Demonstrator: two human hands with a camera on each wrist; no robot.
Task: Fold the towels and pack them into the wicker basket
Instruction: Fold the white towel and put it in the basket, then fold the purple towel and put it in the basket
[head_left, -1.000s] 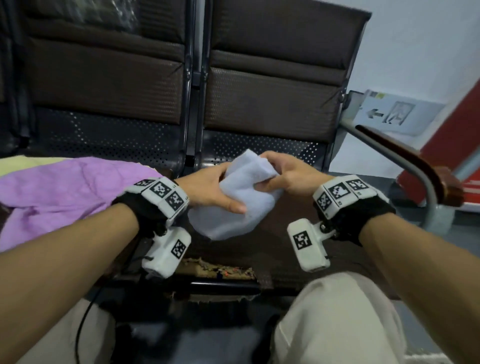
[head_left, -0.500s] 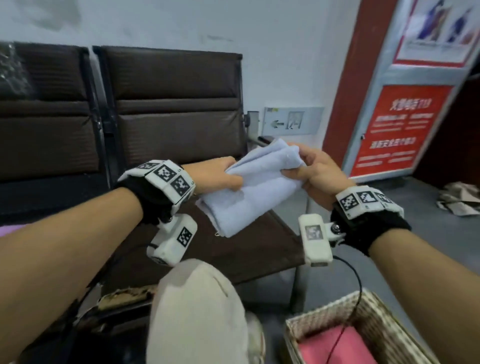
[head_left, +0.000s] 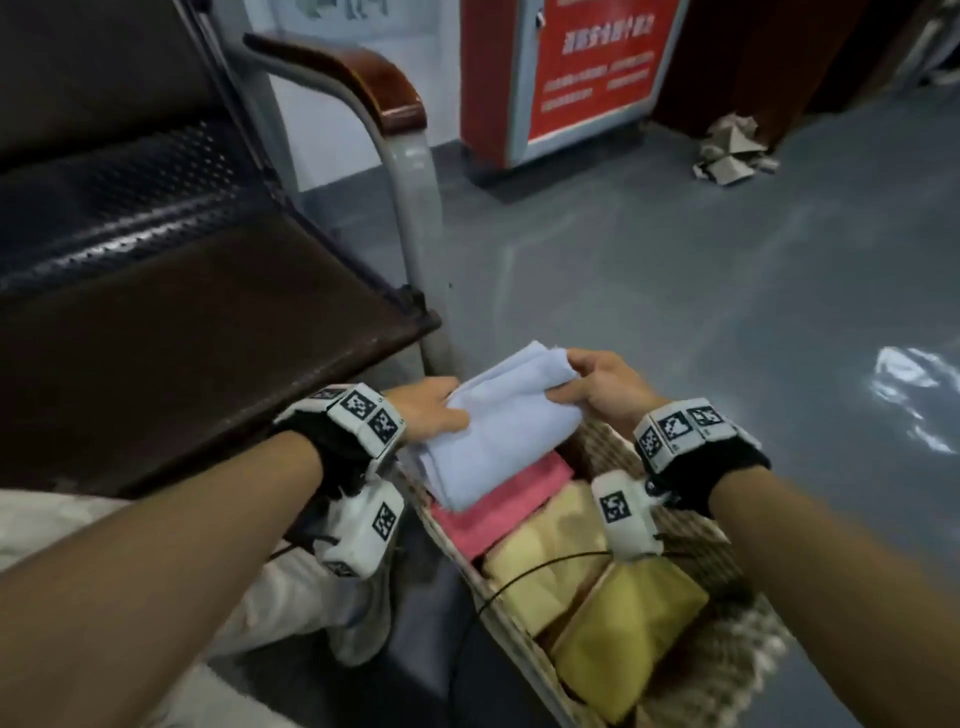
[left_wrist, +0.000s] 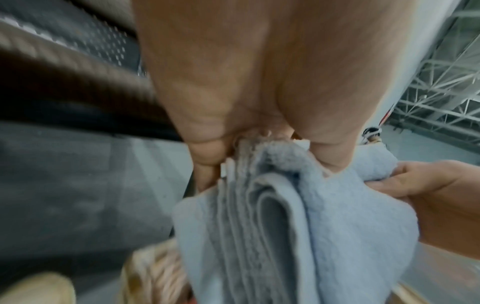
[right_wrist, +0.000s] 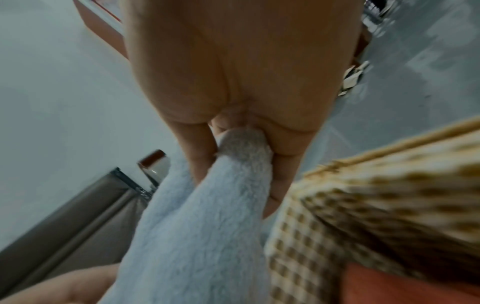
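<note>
A folded light blue towel (head_left: 498, 421) hangs over the far end of the wicker basket (head_left: 727, 670) on the floor. My left hand (head_left: 431, 410) grips its left edge, and my right hand (head_left: 592, 384) pinches its far right corner. The left wrist view shows the towel (left_wrist: 272, 226) in stacked folds below the palm. In the right wrist view the towel (right_wrist: 207, 226) is pinched between thumb and fingers beside the basket wall (right_wrist: 376, 195). Inside the basket lie a pink towel (head_left: 498, 509), a pale yellow towel (head_left: 545, 561) and a mustard towel (head_left: 623, 634).
A brown bench seat (head_left: 182, 322) with a metal armrest (head_left: 363, 78) stands at the left, close to the basket. My knee in light trousers (head_left: 182, 597) is at lower left. A red floor sign (head_left: 571, 67) and crumpled cardboard (head_left: 732, 150) lie farther off on the grey floor.
Both hands have carried the blue towel from in front of the bench, rightwards and down, to just above the basket. My view has turned down to the floor.
</note>
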